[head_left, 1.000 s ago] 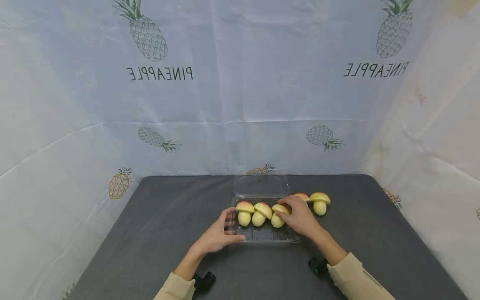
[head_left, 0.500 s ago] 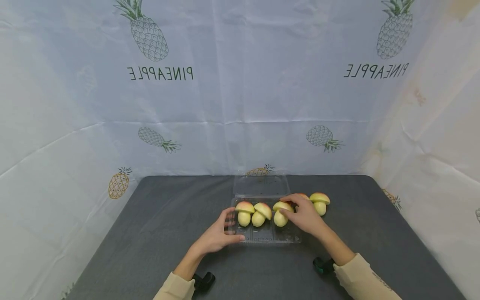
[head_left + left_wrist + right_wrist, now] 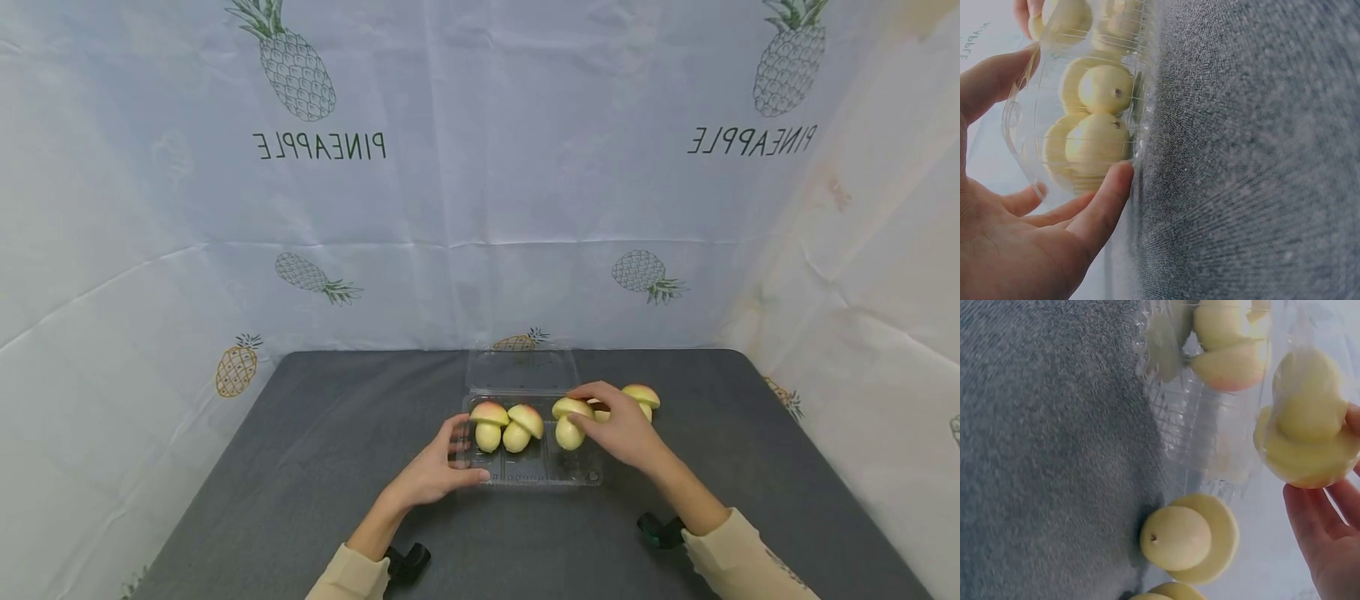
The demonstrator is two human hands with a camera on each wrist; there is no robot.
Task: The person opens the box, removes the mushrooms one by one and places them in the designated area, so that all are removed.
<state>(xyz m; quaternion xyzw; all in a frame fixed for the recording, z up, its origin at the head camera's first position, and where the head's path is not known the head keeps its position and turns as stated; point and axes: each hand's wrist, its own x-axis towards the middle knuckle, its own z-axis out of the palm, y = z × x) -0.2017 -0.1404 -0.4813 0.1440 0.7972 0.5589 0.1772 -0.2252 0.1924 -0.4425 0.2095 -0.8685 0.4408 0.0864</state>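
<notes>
A clear plastic clamshell container [image 3: 525,475] lies with its lid [image 3: 522,372] folded back. Two mushroom-shaped pieces with yellow stems and reddish caps, a left one [image 3: 488,437] and a tilted one [image 3: 519,435], sit side by side in it. My left hand [image 3: 431,473] holds the container's left end, thumb on the front edge [image 3: 1135,187] and fingers along the side. At the container's right part, my right hand [image 3: 618,429] pinches a third mushroom-shaped piece [image 3: 1310,425] by the right of its cap and stem. Whether this piece touches the container floor, I cannot tell.
Right of the container, behind my right hand, lie two more mushroom-shaped pieces, one [image 3: 1179,537] mostly hidden in the head view and the other [image 3: 643,396] beyond it. Dark cloth covers the table [image 3: 360,400]. A pineapple-printed curtain [image 3: 450,192] hangs behind.
My right hand has moved to the right with the pinched mushroom-shaped piece, widening the gap to the other two in the container. The left hand and the container have stayed put.
</notes>
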